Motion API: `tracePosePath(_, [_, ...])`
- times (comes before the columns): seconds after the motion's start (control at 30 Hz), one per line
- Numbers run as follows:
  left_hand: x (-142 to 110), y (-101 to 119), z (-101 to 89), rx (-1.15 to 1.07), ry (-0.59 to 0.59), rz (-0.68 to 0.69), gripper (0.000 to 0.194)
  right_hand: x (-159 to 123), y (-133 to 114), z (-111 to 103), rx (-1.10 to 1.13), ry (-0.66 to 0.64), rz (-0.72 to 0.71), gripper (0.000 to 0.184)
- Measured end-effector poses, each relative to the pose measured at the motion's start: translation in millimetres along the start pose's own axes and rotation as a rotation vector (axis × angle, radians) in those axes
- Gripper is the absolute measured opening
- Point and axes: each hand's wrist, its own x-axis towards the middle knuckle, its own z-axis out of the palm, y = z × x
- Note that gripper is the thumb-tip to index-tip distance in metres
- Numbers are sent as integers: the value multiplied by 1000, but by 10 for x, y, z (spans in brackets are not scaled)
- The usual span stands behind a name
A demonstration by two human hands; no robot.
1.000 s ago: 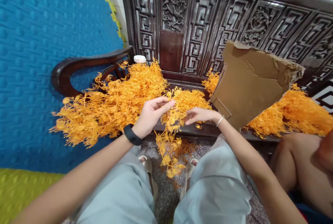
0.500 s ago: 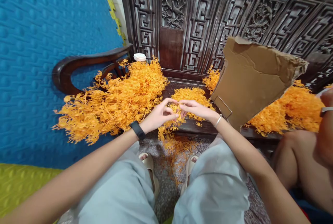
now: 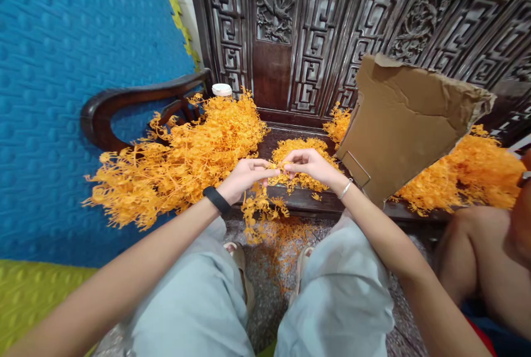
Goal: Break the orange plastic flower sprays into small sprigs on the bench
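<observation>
My left hand [image 3: 251,176] is closed in a pinch on an orange plastic flower sprig [image 3: 262,207], whose branches hang below the fingers over the bench's front edge. Close by on the right, my right hand [image 3: 305,164] also pinches at a small orange piece at the sprig's upper end; the fingertips of both hands nearly meet. Behind them a low heap of loose orange flower pieces [image 3: 315,149] lies on the dark wooden bench seat [image 3: 286,133]. To the left rises a large pile of branched orange sprigs [image 3: 199,149].
A bent cardboard sheet [image 3: 409,124] leans on the bench at right, with a metal wire loop [image 3: 357,169] at its lower corner. More orange sprigs [image 3: 468,166] lie behind it. A white lid [image 3: 222,89] stands by the armrest [image 3: 99,116]. Another person's knee [image 3: 473,241] is at far right.
My hands have drawn slightly apart, the left moving left and the right turning over a little. The hanging sprig has swung left and now shows more fully below my left hand.
</observation>
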Motion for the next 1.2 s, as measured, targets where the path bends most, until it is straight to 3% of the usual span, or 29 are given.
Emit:
tracePosePath(0.23, [101, -23, -13, -302, 63, 177, 23, 5, -80, 56, 143, 39, -83, 29])
tracePosePath(0.47, [147, 41, 52, -485, -60, 73, 16, 63, -66, 15, 321, 115, -81, 26])
tracePosePath(0.6, [149, 140, 101, -637, 0, 52, 14, 89, -72, 107, 544, 125, -85, 16])
tracePosePath(0.83, [137, 347, 218, -826, 35, 33, 37, 114, -217, 228, 744, 157, -106, 18])
tracePosePath(1.0, [174, 368, 272, -880, 75, 51, 45, 110, -267, 239, 810, 153, -176, 26])
tracePosePath(1.2, [192, 375, 294, -884, 58, 58, 52, 103, -296, 242, 858, 210, -144, 28])
